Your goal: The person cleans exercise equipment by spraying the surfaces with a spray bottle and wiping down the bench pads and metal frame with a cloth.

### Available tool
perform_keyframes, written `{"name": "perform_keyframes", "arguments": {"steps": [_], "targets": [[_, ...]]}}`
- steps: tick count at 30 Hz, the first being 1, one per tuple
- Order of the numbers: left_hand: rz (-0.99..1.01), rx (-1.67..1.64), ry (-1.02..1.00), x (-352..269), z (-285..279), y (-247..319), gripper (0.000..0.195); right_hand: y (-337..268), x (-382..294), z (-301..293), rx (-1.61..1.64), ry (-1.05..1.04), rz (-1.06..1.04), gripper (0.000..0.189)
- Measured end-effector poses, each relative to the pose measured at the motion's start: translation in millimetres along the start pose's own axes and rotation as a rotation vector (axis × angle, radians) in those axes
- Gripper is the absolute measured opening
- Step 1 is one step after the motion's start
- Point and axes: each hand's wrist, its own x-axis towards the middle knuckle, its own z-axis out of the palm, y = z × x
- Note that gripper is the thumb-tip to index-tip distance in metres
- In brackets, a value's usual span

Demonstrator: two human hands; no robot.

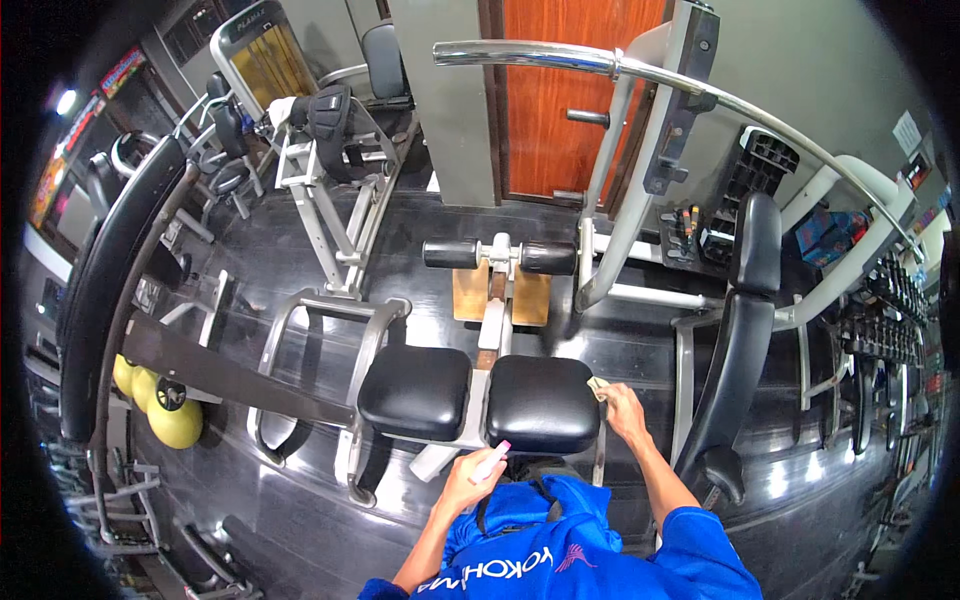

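Note:
My right hand [625,411] grips a cream-coloured cloth [598,387] against the right edge of a black padded cushion [543,397]. In my left hand [466,480] is a small white bottle [490,460] with a pink tip, held just below that cushion's near edge. A second black cushion [417,391] sits to the left on the same metal frame. Beyond the pair, two black foam rollers [451,253] are mounted on a white post [491,322], above wooden foot plates [531,292].
A chrome bar [525,55] crosses overhead at the upper right. Close on my right stands a tall black backrest [739,352]. Left are a grey tubular frame [274,360] and yellow exercise balls [176,421]. Dumbbell racks [885,341] line the far right, and a wooden door [555,112] stands ahead.

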Motion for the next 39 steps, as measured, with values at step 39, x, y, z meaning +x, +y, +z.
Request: {"name": "perform_keyframes", "arguments": {"steps": [39], "targets": [[-0.067, -0.098, 0.185, -146.3, 1.5, -3.3, 0.019, -133.4, -28.2, -0.4, -0.22, -0.308, -0.727, 0.041]]}}
